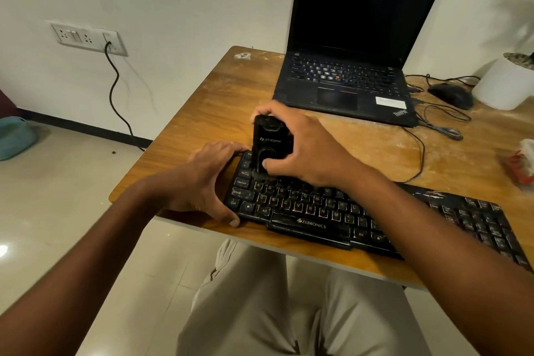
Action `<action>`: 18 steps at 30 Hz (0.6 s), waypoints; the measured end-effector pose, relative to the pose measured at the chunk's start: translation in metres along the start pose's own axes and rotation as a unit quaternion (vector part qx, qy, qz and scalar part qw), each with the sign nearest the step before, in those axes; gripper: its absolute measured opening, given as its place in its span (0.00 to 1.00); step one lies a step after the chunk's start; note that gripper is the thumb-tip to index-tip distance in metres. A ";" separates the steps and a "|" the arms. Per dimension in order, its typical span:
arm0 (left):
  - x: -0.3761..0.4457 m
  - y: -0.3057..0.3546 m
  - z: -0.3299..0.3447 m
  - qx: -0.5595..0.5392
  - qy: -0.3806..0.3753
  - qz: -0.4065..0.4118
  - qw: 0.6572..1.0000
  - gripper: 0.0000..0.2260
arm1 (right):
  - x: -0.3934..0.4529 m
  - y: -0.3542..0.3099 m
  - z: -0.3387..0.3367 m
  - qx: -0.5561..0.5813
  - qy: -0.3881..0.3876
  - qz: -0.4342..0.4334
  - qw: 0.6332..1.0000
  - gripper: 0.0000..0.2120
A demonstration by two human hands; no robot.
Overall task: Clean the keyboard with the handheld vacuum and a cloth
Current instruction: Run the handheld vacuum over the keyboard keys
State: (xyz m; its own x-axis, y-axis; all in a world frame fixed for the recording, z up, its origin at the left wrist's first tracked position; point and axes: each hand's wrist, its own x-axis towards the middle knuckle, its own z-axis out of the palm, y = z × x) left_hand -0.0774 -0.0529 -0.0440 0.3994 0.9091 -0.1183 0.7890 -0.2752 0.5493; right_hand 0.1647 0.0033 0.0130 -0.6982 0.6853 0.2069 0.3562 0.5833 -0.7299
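Keyboard [332, 217]: black, dusty, laid along the near edge of the table [202, 101], its left end by the near left corner, its front rim nearly at the table's edge.

Left hand [208, 179]: set against the keyboard's left end, thumb at the front corner, fingers at the back corner. The end is braced and lightly gripped.

Vacuum [270, 144]: small, black, held upright with its lower end on the upper-left keys, just beside the left hand.

Right hand [303, 147]: wrapped round the vacuum, fingers over the top, thumb pressed low on the front face.

Tissue pack [523, 162]: red and white, at the right edge. No cloth can be identified with certainty; this may serve as one.

Laptop [355, 46]: open, screen dark, at the far edge behind the keyboard.

Mouse [450, 95]: black, right of the laptop, its cable [419, 147] looped across the table toward the keyboard.

Pot [502, 84]: white, at the far right corner.

Risks, as judged:
- Keyboard pushed off the near edge, if the vacuum is dragged forward and the brace slackens.
- Keycaps lifted or pressed hard, if the vacuum is tilted or borne down on.
- Cable snagged by the right forearm as the sweep is carried rightward.
- Dust left between rows, if passes are hurried.
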 end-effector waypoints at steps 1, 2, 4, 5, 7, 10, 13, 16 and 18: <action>0.000 0.000 0.000 0.002 0.001 0.001 1.000 0.57 | -0.004 0.003 0.000 -0.017 -0.011 0.006 1.000 0.31; 0.001 0.000 0.000 0.004 0.001 0.002 1.000 0.57 | -0.007 0.004 -0.005 -0.036 -0.023 0.024 0.999 0.32; 0.001 -0.001 0.000 0.004 -0.002 0.003 1.000 0.58 | -0.014 0.006 -0.024 -0.081 -0.058 0.070 0.993 0.35; 0.001 -0.002 0.001 0.002 -0.003 0.003 1.000 0.58 | -0.017 0.005 -0.033 -0.107 -0.076 0.084 0.988 0.35; 0.001 -0.002 0.001 0.002 -0.003 0.003 1.000 0.58 | -0.017 0.002 -0.044 -0.138 -0.076 0.083 0.984 0.36; 0.000 -0.002 0.000 0.005 -0.003 0.002 1.000 0.58 | -0.007 -0.002 -0.031 -0.068 -0.006 0.049 0.996 0.34; 0.000 -0.001 0.000 0.003 0.002 0.004 1.000 0.57 | 0.000 -0.005 -0.001 0.009 0.012 0.008 1.000 0.33; 0.000 0.000 0.000 0.002 0.003 0.002 1.000 0.57 | -0.004 -0.001 0.002 -0.044 -0.024 0.018 0.999 0.34; 0.000 0.002 -0.001 0.003 -0.001 -0.001 1.000 0.57 | -0.009 0.000 -0.017 -0.080 -0.069 0.068 0.992 0.35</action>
State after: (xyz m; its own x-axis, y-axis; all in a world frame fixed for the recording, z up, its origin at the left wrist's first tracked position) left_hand -0.0764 -0.0531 -0.0423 0.3993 0.9088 -0.1207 0.7926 -0.2760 0.5437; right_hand 0.1813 0.0047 0.0222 -0.7113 0.7027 0.0150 0.5392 0.5592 -0.6297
